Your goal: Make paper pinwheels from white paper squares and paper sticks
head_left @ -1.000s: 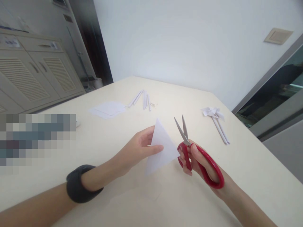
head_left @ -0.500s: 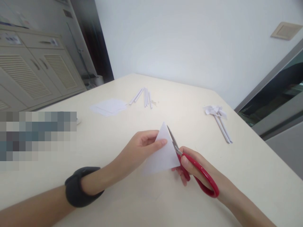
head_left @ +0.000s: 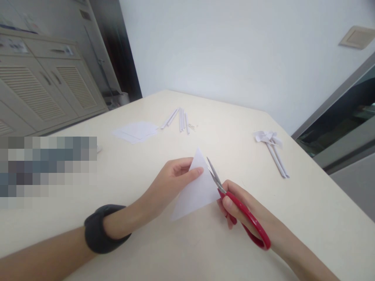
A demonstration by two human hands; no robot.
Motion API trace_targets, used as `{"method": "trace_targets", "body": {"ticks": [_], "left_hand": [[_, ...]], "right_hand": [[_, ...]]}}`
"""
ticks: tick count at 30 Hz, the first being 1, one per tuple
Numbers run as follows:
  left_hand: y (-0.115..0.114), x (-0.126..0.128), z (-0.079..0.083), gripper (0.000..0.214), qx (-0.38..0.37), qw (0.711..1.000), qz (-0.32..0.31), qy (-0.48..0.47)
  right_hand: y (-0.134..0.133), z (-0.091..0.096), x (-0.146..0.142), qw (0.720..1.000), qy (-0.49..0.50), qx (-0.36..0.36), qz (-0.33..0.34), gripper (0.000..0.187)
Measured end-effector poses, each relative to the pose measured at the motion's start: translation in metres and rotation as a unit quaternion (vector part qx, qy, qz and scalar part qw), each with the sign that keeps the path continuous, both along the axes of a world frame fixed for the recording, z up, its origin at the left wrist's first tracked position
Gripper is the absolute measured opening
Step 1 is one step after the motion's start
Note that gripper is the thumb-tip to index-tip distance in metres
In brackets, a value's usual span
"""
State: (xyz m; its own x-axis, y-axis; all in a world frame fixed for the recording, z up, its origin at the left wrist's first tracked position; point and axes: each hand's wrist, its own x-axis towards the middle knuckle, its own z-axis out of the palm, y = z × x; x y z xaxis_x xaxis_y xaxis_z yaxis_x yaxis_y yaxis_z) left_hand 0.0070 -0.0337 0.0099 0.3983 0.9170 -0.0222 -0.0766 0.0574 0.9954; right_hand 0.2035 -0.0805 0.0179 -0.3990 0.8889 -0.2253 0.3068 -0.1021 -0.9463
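Observation:
Between thumb and fingers, my left hand pinches a white sheet of paper folded to a triangle, its tip pointing away from me. My right hand grips red-handled scissors on the paper's right side. Their metal blades are slightly apart and point up and left, close beside the triangle's right edge. Whether the blades touch the paper I cannot tell. The fingers of my left hand behind the sheet are partly hidden.
On the cream table lie flat white paper sheets at the back left. Several rolled paper sticks lie near small rubber-band-like loops. To the right are paper pinwheels on rolled sticks. A white wall stands behind.
The folded paper has shifted slightly left and tilted away from the scissors. The blades, which lay along its right edge, have parted a little and now show more clearly.

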Motion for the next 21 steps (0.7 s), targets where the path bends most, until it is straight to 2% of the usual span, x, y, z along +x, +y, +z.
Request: {"method": "trace_targets", "body": {"ticks": [10, 21], "left_hand": [[-0.0018, 0.0009, -0.0018, 0.028, -0.007, 1.000, -0.002, -0.001], [-0.0029, 0.0035, -0.0012, 0.033, -0.014, 1.000, 0.013, 0.001]], "right_hand": [[0.0004, -0.0073, -0.0021, 0.998, -0.061, 0.027, -0.023, 0.030], [0.0006, -0.0062, -0.0052, 0.997, -0.063, 0.021, -0.031, 0.033]]}}
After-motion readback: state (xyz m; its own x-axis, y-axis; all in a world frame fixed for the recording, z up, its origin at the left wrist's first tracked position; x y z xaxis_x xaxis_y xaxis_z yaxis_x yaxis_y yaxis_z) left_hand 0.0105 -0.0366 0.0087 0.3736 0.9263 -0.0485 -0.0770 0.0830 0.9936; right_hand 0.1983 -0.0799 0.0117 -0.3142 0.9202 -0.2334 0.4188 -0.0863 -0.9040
